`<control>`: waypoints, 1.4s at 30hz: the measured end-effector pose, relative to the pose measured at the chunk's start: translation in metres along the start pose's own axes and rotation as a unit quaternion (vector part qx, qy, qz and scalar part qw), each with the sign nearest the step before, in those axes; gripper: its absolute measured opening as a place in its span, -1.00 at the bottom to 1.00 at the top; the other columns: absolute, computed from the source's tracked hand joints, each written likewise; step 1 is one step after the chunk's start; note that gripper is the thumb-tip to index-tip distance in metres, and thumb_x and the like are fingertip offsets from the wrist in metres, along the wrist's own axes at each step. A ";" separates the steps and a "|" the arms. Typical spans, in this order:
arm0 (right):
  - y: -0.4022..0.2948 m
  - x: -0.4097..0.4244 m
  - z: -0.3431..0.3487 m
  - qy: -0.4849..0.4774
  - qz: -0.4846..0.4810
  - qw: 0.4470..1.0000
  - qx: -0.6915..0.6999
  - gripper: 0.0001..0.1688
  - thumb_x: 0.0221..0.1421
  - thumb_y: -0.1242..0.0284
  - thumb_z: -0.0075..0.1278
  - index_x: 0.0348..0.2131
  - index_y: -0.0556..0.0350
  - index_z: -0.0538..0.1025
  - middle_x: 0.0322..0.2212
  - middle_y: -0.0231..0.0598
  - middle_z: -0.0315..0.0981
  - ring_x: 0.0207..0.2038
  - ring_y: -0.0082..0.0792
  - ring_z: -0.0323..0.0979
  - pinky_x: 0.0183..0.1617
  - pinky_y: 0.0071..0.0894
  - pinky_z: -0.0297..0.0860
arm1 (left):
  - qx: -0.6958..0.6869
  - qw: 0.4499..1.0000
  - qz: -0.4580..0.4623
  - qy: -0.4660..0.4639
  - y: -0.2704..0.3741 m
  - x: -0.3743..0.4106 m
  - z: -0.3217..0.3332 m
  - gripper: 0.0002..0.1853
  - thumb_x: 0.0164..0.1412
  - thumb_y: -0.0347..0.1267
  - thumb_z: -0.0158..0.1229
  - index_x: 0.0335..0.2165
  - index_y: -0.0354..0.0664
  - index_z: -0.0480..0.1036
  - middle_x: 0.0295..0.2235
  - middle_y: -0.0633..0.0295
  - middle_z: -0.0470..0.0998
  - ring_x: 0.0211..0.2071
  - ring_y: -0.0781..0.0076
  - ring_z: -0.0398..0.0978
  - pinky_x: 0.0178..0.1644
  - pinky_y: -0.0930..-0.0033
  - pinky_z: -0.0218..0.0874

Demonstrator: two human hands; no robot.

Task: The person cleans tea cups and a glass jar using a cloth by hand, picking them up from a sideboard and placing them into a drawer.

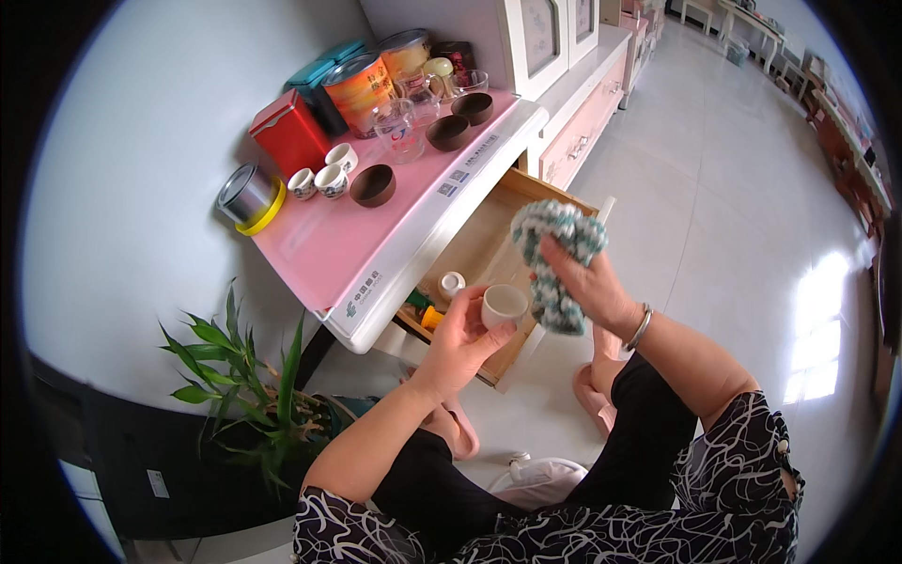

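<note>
Between the fingers and thumb of my left hand [461, 342] is a small white cup [504, 306], its opening facing up towards me. To its right, my right hand [588, 282] grips a bunched green-and-white knitted cloth [557, 257]; I cannot tell whether cloth and cup touch. Both hands are over an open wooden drawer [512, 363]. Inside it another small white cup [451, 284] lies beside a yellow-orange object [431, 318] and a green one. Three patterned white cups [331, 180] stand together on the pink tabletop [310, 247], with a brown bowl [373, 186] beside them.
Behind are two more brown bowls [448, 133], a glass pitcher [399, 134], a red box [290, 132], orange tins [359, 92] and a yellow-rimmed tin [251, 199]. A potted plant [239, 381] stands left of the desk, a pink-and-white cabinet [581, 120] beyond it.
</note>
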State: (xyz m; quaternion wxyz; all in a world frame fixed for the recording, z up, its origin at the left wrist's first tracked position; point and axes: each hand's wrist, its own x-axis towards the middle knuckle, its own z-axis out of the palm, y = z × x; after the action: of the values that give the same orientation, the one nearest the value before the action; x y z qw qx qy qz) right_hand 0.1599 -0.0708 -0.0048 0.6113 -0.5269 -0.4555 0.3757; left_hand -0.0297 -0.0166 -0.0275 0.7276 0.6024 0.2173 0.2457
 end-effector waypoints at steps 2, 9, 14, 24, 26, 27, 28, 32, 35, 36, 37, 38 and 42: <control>-0.005 0.004 -0.008 0.017 0.060 0.996 0.057 -0.63 0.13 0.24 -0.11 -0.22 0.19 0.35 -0.42 -0.40 0.34 -0.40 -0.62 0.31 -0.32 -0.56 0.33 | 0.083 0.996 0.032 0.007 -0.006 0.002 -0.008 -0.46 0.00 -0.57 0.15 -0.05 -0.24 0.11 -0.12 0.24 0.28 -0.10 0.52 0.27 0.03 0.47 0.11; -0.007 0.007 -0.022 -0.017 0.090 0.996 -0.016 -0.54 0.13 0.13 -0.13 -0.23 0.19 0.36 -0.44 -0.42 0.34 -0.41 -0.63 0.28 -0.32 -0.56 0.31 | 0.135 0.987 0.076 0.038 -0.011 0.009 -0.022 -0.45 -0.05 -0.56 0.20 -0.08 -0.22 0.14 -0.20 0.26 0.32 -0.17 0.51 0.34 -0.09 0.47 0.23; -0.006 0.001 -0.021 -0.171 0.193 0.964 -0.061 -0.47 0.07 0.06 -0.08 -0.19 0.13 0.40 -0.42 -0.39 0.38 -0.37 -0.61 0.29 -0.29 -0.55 0.31 | 0.173 0.982 0.067 0.021 -0.013 0.010 -0.021 -0.45 -0.08 -0.62 0.18 -0.10 -0.17 0.15 -0.18 0.26 0.29 -0.19 0.49 0.34 -0.14 0.46 0.26; 0.011 -0.001 -0.006 -0.235 0.217 0.938 0.132 -0.50 -0.06 0.27 0.14 -0.14 0.07 0.37 -0.30 -0.37 0.40 -0.25 -0.56 0.33 -0.17 -0.50 0.33 | 0.319 0.929 0.189 0.001 -0.001 0.008 -0.002 -0.47 -0.11 -0.64 0.17 -0.11 -0.18 0.21 -0.12 0.21 0.19 -0.09 0.38 0.27 -0.14 0.44 0.27; 0.013 -0.001 -0.005 -0.233 0.189 0.947 0.117 -0.51 -0.08 0.29 0.15 -0.15 0.07 0.37 -0.30 -0.37 0.40 -0.25 -0.55 0.34 -0.16 -0.50 0.33 | 0.269 0.946 0.179 -0.013 -0.002 0.006 -0.006 -0.51 -0.03 -0.55 0.17 -0.09 -0.18 0.22 -0.14 0.20 0.24 -0.11 0.39 0.28 -0.15 0.46 0.28; 0.014 -0.001 -0.004 -0.234 0.164 0.953 0.104 -0.51 -0.08 0.30 0.16 -0.15 0.07 0.37 -0.31 -0.37 0.40 -0.25 -0.55 0.34 -0.16 -0.49 0.33 | 0.225 0.961 0.158 -0.003 -0.004 0.006 -0.006 -0.53 0.01 -0.53 0.14 -0.08 -0.20 0.20 -0.14 0.20 0.26 -0.12 0.41 0.30 -0.15 0.46 0.28; 0.015 -0.002 -0.004 -0.235 0.138 0.958 0.090 -0.51 -0.09 0.32 0.16 -0.16 0.08 0.37 -0.31 -0.36 0.41 -0.25 -0.54 0.34 -0.15 -0.49 0.33 | 0.181 0.974 0.136 0.008 -0.006 0.006 -0.006 -0.54 0.04 -0.50 0.12 -0.06 -0.22 0.18 -0.14 0.21 0.27 -0.13 0.42 0.31 -0.14 0.45 0.29; 0.024 0.001 -0.004 -0.200 0.110 0.972 0.052 -0.50 -0.12 0.32 0.17 -0.17 0.10 0.38 -0.32 -0.32 0.42 -0.25 -0.52 0.35 -0.15 -0.48 0.33 | 0.056 0.997 0.018 0.051 -0.005 0.011 0.000 -0.52 0.13 -0.47 0.04 0.00 -0.27 0.09 -0.16 0.19 0.34 -0.18 0.49 0.36 -0.12 0.46 0.26; 0.029 0.004 -0.005 -0.183 0.113 0.977 -0.006 -0.51 -0.11 0.28 0.15 -0.19 0.14 0.39 -0.33 -0.30 0.43 -0.27 -0.51 0.37 -0.16 -0.47 0.33 | 0.030 0.996 -0.032 0.076 -0.012 0.016 -0.003 -0.53 0.14 -0.47 0.01 0.02 -0.26 0.08 -0.17 0.17 0.35 -0.21 0.51 0.37 -0.15 0.49 0.25; 0.029 0.005 -0.007 -0.176 0.123 0.976 -0.036 -0.50 -0.10 0.26 0.14 -0.19 0.15 0.40 -0.33 -0.30 0.43 -0.28 -0.51 0.37 -0.16 -0.47 0.33 | 0.033 0.995 -0.036 0.084 -0.016 0.018 -0.005 -0.53 0.15 -0.48 0.01 0.01 -0.26 0.08 -0.18 0.17 0.35 -0.22 0.51 0.38 -0.17 0.50 0.26; 0.028 0.007 -0.008 -0.168 0.133 0.975 -0.066 -0.50 -0.10 0.24 0.14 -0.20 0.16 0.40 -0.34 -0.29 0.43 -0.28 -0.51 0.37 -0.17 -0.47 0.33 | 0.084 0.992 -0.010 0.096 -0.021 0.021 -0.011 -0.53 0.14 -0.48 0.01 0.01 -0.26 0.09 -0.18 0.17 0.36 -0.22 0.50 0.38 -0.17 0.49 0.26; 0.025 0.008 -0.011 -0.152 0.162 0.972 -0.072 -0.50 -0.08 0.21 0.12 -0.22 0.20 0.42 -0.37 -0.27 0.44 -0.31 -0.49 0.39 -0.18 -0.46 0.33 | 0.134 0.985 0.016 0.107 -0.028 0.024 -0.020 -0.53 0.14 -0.49 0.00 0.01 -0.26 0.09 -0.19 0.17 0.36 -0.22 0.48 0.38 -0.17 0.49 0.26; 0.019 0.016 -0.026 -0.129 0.168 0.976 -0.058 -0.45 -0.10 0.19 0.13 -0.23 0.26 0.41 -0.38 -0.21 0.43 -0.31 -0.44 0.40 -0.21 -0.46 0.34 | 0.455 0.861 0.148 0.172 -0.047 0.036 -0.051 -0.49 0.08 -0.54 0.02 0.01 -0.29 0.10 -0.14 -0.01 0.29 -0.16 0.16 0.33 -0.10 0.29 0.20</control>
State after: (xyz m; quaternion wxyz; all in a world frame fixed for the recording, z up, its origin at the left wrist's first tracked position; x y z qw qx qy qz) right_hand 0.1897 -0.0610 -0.0215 0.4442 -0.5777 -0.4568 0.5102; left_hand -0.0282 0.0380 -0.0831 0.2784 0.8399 0.3349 0.3238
